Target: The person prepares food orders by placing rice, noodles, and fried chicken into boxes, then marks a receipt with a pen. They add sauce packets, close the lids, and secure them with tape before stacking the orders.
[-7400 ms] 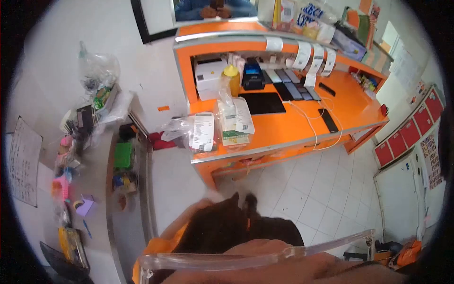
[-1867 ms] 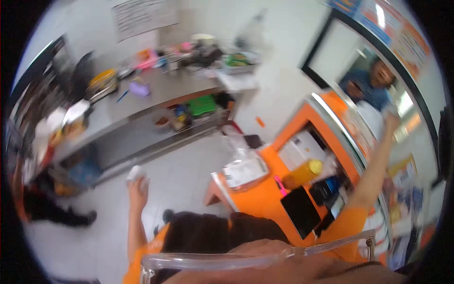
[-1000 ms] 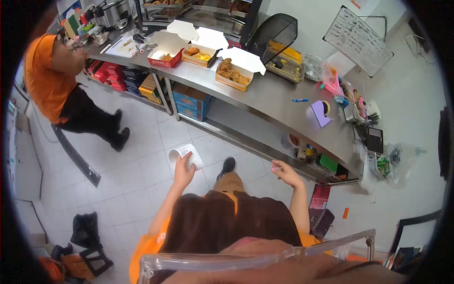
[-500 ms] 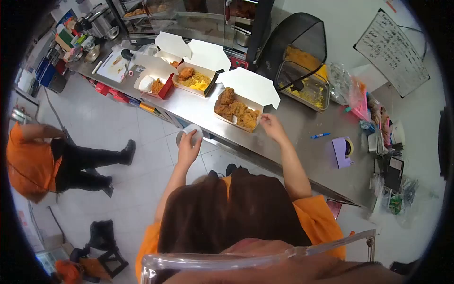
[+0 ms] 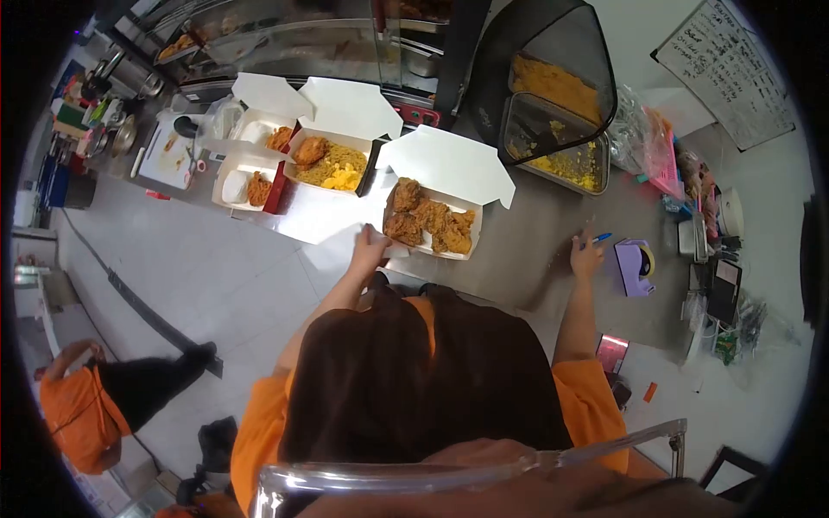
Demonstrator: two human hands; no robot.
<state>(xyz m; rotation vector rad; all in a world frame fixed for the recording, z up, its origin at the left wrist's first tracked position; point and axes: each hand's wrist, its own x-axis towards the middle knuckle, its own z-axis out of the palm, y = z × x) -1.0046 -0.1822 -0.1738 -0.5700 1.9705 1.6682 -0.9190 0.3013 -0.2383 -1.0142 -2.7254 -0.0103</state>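
My left hand (image 5: 370, 250) is closed on a white lid-like piece, mostly hidden, at the counter's front edge, beside the open box of fried chicken (image 5: 432, 220). Further right, my right hand (image 5: 587, 256) is at the blue pen (image 5: 603, 238) on the steel counter, its fingers bent around the pen. Left of the chicken box stands an open box with chicken, yellow rice and egg (image 5: 332, 164). Beyond it are open boxes with white rice (image 5: 235, 186) and chicken pieces.
A purple tape dispenser (image 5: 635, 268) stands right of my right hand. Behind are a mesh cover (image 5: 561, 78) over a crumb tray (image 5: 596, 177) and a glass display cabinet (image 5: 302, 43). A person in orange (image 5: 82, 414) is at the lower left.
My right hand has moved from the chicken box right to the pen. My left hand has come with the white piece to the counter edge. The view has shifted.
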